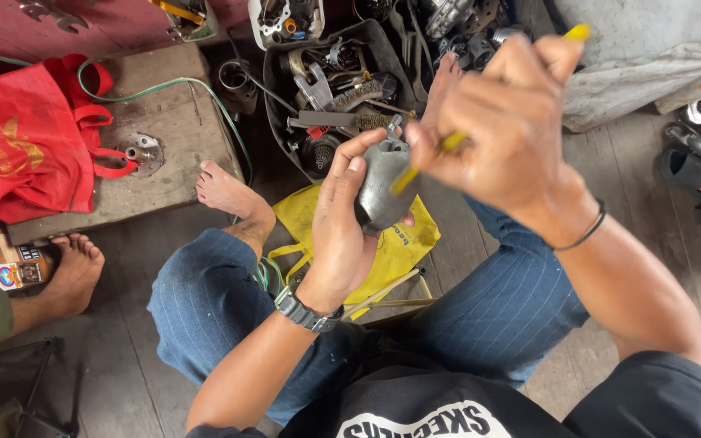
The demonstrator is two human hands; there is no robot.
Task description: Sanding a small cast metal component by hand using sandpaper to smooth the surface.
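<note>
Both hands are busy: left hand (341, 217) clamps the grey metal part (383, 188), right hand (506, 122) grips a yellow-handled tool (415, 169) against it, work apparently unfinished.

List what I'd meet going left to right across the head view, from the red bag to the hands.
Red bag → metal flange on the wooden board → bare foot → left hand → grey metal part → yellow tool → right hand.
</note>
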